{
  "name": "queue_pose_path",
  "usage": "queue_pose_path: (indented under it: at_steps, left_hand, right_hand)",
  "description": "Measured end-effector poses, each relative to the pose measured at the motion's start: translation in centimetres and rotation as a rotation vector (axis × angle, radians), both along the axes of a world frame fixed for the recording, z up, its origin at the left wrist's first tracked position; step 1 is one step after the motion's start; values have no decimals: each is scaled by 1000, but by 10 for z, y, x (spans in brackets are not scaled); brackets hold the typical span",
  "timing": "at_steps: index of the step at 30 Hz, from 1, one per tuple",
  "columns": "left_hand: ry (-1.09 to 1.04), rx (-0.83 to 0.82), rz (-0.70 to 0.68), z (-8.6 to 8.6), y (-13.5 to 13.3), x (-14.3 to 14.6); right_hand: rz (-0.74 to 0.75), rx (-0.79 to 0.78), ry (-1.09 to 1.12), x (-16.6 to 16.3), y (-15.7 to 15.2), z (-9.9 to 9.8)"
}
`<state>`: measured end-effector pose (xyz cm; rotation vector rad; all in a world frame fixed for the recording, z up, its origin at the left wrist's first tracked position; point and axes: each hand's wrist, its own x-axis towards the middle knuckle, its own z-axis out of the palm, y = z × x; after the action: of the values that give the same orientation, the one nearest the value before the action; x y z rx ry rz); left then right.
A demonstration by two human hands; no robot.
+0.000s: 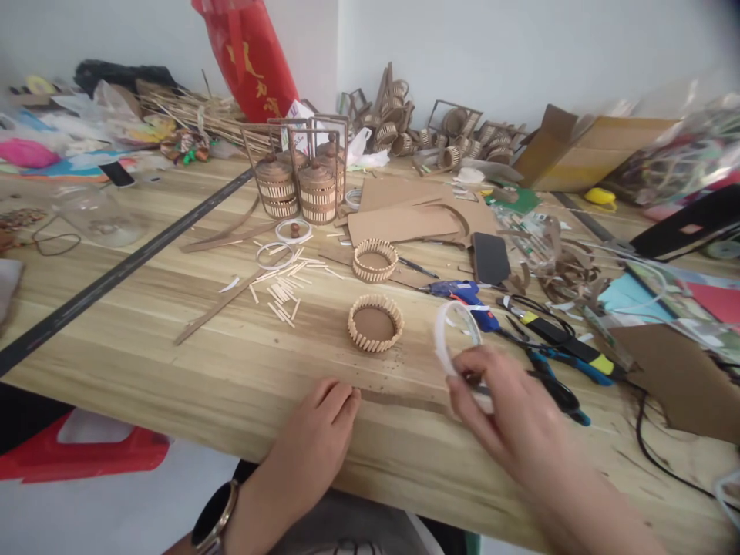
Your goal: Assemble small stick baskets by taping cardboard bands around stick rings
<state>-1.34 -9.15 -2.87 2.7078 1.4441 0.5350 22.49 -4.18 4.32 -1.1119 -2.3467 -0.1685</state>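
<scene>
White ring [442,339] in right hand [517,405]

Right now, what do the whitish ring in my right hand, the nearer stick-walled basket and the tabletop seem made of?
Whitish ring: probably smooth plastic, given its pale, slightly translucent band. Basket: likely unpainted wood or bamboo sticks, pale tan and matte; its brown base could be cardboard. Tabletop: wood or wood-look laminate, faintly glossy; the streaky grain leaves it open.

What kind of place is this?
Probably a craft workspace: the light wooden table holds loose pale wooden sticks, a round brown tray edged with similar sticks, and a blue plastic glue gun.
</scene>
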Motion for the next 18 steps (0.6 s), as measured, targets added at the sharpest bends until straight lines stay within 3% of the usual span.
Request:
queue_pose_path:
  at_steps: [5,10,18]
  left_hand:
    - [-157,31,38,1,2,0]
    - [-265,76,92,-1,0,1]
    - [-235,26,16,-1,-1,-3]
  right_hand:
    - [173,-73,-26,-31,-19,-12]
    - [179,-25,-120,-41,-23,-30]
    - [175,18,-179,-49,-27,-34]
